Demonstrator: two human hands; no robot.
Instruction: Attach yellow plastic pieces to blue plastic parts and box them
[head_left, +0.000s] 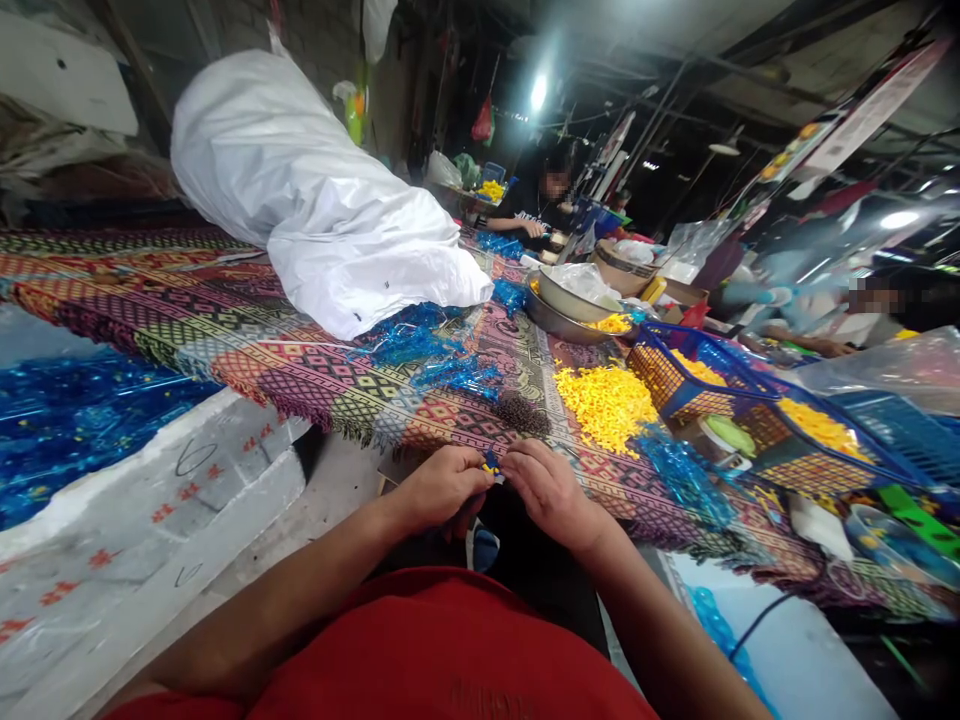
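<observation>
Some yel. bits btwn fingers, axis unclear

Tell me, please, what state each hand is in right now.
Left hand: closed, pinching a yellow-and-blue piece.
Right hand: curled beside it; grip cannot be told.

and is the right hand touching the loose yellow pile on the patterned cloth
Apart. The head view shows a strip of patterned cloth between the right hand and the near edge of the yellow pile.
</observation>
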